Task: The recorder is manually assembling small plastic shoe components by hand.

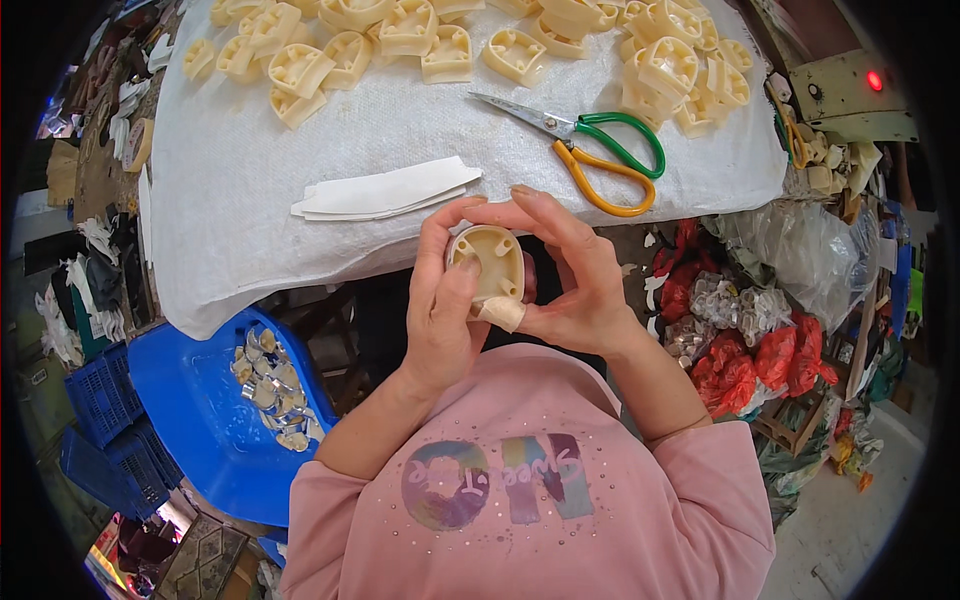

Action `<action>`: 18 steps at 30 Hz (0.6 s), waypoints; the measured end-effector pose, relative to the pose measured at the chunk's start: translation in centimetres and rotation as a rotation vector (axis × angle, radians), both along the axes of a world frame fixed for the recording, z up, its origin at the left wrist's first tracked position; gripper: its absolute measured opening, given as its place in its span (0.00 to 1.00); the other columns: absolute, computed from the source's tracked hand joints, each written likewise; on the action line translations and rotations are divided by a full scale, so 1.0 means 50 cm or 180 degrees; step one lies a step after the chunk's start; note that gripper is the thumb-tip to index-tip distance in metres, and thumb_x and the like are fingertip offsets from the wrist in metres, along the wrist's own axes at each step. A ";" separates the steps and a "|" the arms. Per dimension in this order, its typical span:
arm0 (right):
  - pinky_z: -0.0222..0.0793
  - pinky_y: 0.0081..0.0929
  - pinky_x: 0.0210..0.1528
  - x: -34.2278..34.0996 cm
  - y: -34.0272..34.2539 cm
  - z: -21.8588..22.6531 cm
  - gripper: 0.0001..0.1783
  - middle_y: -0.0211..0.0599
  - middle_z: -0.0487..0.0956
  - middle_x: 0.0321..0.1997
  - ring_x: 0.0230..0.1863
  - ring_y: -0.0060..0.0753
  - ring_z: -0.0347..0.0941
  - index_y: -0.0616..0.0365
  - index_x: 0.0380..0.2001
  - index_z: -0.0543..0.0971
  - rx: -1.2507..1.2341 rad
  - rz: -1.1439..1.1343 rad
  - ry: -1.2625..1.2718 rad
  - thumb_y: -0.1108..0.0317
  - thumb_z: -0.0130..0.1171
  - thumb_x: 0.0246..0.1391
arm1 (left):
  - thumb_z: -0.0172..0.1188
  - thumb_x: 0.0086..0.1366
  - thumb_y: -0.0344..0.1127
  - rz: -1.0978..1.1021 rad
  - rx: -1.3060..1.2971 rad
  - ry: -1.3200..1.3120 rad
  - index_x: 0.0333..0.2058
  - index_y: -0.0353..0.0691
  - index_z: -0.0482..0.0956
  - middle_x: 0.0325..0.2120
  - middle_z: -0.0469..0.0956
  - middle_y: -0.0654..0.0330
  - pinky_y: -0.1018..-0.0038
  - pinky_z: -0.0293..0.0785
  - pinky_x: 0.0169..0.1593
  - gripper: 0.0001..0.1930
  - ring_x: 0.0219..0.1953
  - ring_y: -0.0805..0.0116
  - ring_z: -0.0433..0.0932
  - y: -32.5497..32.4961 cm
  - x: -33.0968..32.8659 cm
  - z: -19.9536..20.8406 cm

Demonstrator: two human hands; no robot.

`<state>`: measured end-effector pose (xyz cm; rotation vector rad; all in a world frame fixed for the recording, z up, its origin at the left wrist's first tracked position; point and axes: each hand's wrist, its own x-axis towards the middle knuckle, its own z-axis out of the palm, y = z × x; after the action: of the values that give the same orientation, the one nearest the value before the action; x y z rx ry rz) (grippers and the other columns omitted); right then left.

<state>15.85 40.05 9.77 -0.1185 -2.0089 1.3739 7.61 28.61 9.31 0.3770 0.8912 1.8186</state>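
Between my two hands is a hollow cream plastic piece [505, 257], shaped like a shoe heel, with small posts inside its rim. A pale beige strip end [502, 313] sticks out at its lower edge. My left hand [445, 300] is closed round the piece's left side, its thumb reaching over the rim. My right hand [580, 275] curves round the right side, its thumb at the beige strip end and its fingers near the top edge. Just beyond lie stacked white strips [385, 190]. Scissors [580, 140] with green and orange handles lie partly open to the right.
More cream plastic pieces [515, 55] are heaped along the far side of the white cloth-covered table [230, 200]. At lower left a blue tub [185, 400] holds several shiny curved pieces [268, 385]. Red plastic bags [745, 370] and clear bags [800, 245] crowd the right side.
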 end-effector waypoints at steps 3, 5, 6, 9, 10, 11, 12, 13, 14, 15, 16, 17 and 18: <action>0.72 0.27 0.39 -0.006 -0.002 -0.017 0.42 0.40 0.76 0.45 0.40 0.38 0.73 0.58 0.55 0.67 -0.0259 0.0024 0.0136 0.71 0.72 0.31 | 0.48 0.63 0.48 0.0351 -0.0205 0.0384 0.58 0.40 0.52 0.45 0.67 0.52 0.70 0.74 0.36 0.30 0.36 0.65 0.73 0.004 0.005 0.009; 0.71 0.27 0.40 -0.008 0.006 -0.016 0.41 0.39 0.76 0.45 0.40 0.37 0.73 0.57 0.54 0.67 -0.0174 0.0070 0.0123 0.71 0.72 0.31 | 0.48 0.64 0.52 0.0251 -0.0215 0.0367 0.56 0.39 0.56 0.41 0.70 0.52 0.71 0.74 0.34 0.29 0.35 0.66 0.74 0.006 -0.001 0.027; 0.71 0.27 0.41 -0.007 0.009 -0.015 0.41 0.38 0.76 0.45 0.40 0.37 0.73 0.57 0.54 0.68 -0.0080 0.0112 0.0109 0.70 0.72 0.31 | 0.48 0.64 0.52 0.0251 -0.0220 0.0366 0.56 0.39 0.56 0.41 0.70 0.52 0.71 0.74 0.34 0.29 0.35 0.66 0.74 0.005 -0.007 0.030; 0.71 0.27 0.40 0.002 0.011 -0.008 0.40 0.36 0.76 0.45 0.40 0.36 0.73 0.56 0.52 0.69 -0.0158 0.0385 -0.0089 0.70 0.73 0.30 | 0.49 0.63 0.53 -0.0059 0.0012 -0.0562 0.53 0.38 0.60 0.34 0.72 0.53 0.72 0.74 0.31 0.27 0.32 0.67 0.74 0.002 -0.023 0.030; 0.71 0.27 0.40 0.001 0.009 -0.008 0.40 0.36 0.76 0.45 0.40 0.36 0.73 0.56 0.52 0.69 -0.0162 0.0384 -0.0089 0.70 0.73 0.30 | 0.49 0.63 0.52 -0.0052 -0.0179 -0.0379 0.52 0.38 0.61 0.32 0.72 0.53 0.72 0.75 0.30 0.27 0.31 0.67 0.74 0.002 -0.023 0.028; 0.71 0.26 0.40 0.000 0.006 -0.009 0.39 0.36 0.76 0.45 0.39 0.35 0.72 0.56 0.52 0.69 -0.0155 0.0322 -0.0038 0.69 0.73 0.30 | 0.49 0.64 0.51 -0.0047 -0.0368 -0.0196 0.52 0.38 0.62 0.30 0.73 0.54 0.73 0.75 0.29 0.26 0.30 0.67 0.75 0.002 -0.023 0.025; 0.71 0.25 0.39 -0.001 0.003 -0.010 0.39 0.35 0.76 0.45 0.39 0.34 0.72 0.55 0.51 0.70 -0.0147 0.0264 0.0017 0.69 0.73 0.30 | 0.49 0.64 0.51 -0.0046 -0.0371 -0.0193 0.52 0.38 0.62 0.30 0.73 0.54 0.73 0.75 0.29 0.26 0.30 0.67 0.75 0.001 -0.022 0.022; 0.71 0.25 0.39 0.000 0.002 -0.011 0.39 0.35 0.76 0.45 0.39 0.34 0.72 0.55 0.51 0.70 -0.0148 0.0262 0.0020 0.69 0.73 0.30 | 0.49 0.63 0.51 0.0014 -0.0433 -0.0031 0.52 0.39 0.61 0.31 0.72 0.54 0.73 0.75 0.29 0.26 0.30 0.68 0.75 0.001 -0.018 0.018; 0.70 0.25 0.38 0.003 0.001 -0.013 0.39 0.35 0.75 0.45 0.39 0.34 0.72 0.55 0.51 0.70 -0.0308 0.0336 -0.0067 0.69 0.73 0.30 | 0.50 0.63 0.51 0.0071 -0.0494 0.0131 0.52 0.39 0.61 0.31 0.72 0.54 0.74 0.75 0.29 0.26 0.30 0.68 0.74 0.001 -0.015 0.015; 0.70 0.24 0.38 0.005 0.000 -0.015 0.39 0.35 0.75 0.46 0.38 0.35 0.72 0.55 0.51 0.70 -0.0472 0.0414 -0.0151 0.68 0.74 0.30 | 0.50 0.63 0.51 0.0070 -0.0498 0.0136 0.52 0.39 0.61 0.31 0.72 0.54 0.74 0.75 0.29 0.26 0.30 0.68 0.74 0.000 -0.012 0.012; 0.70 0.24 0.38 0.004 0.002 -0.017 0.39 0.35 0.75 0.46 0.38 0.35 0.72 0.55 0.51 0.70 -0.0475 0.0412 -0.0146 0.68 0.74 0.30 | 0.50 0.62 0.50 0.0092 -0.0410 0.0117 0.54 0.40 0.59 0.33 0.72 0.54 0.74 0.74 0.29 0.27 0.30 0.69 0.74 -0.001 -0.010 0.010; 0.70 0.24 0.37 0.001 0.005 -0.020 0.36 0.36 0.74 0.46 0.38 0.36 0.72 0.55 0.51 0.70 -0.0258 0.0403 -0.0140 0.66 0.71 0.34 | 0.50 0.62 0.49 0.0111 -0.0321 0.0098 0.55 0.41 0.58 0.34 0.71 0.54 0.74 0.74 0.28 0.28 0.29 0.69 0.74 -0.001 -0.007 0.009; 0.70 0.24 0.37 0.001 0.009 -0.020 0.32 0.36 0.73 0.46 0.39 0.36 0.71 0.55 0.51 0.70 -0.0030 0.0382 -0.0142 0.64 0.69 0.39 | 0.50 0.62 0.49 0.0094 -0.0313 0.0096 0.55 0.41 0.58 0.34 0.71 0.54 0.74 0.74 0.28 0.28 0.29 0.69 0.74 0.003 -0.002 0.014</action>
<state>15.88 40.52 8.78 -0.0335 -2.0754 1.4672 7.52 28.75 10.02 0.3314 1.0078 1.7924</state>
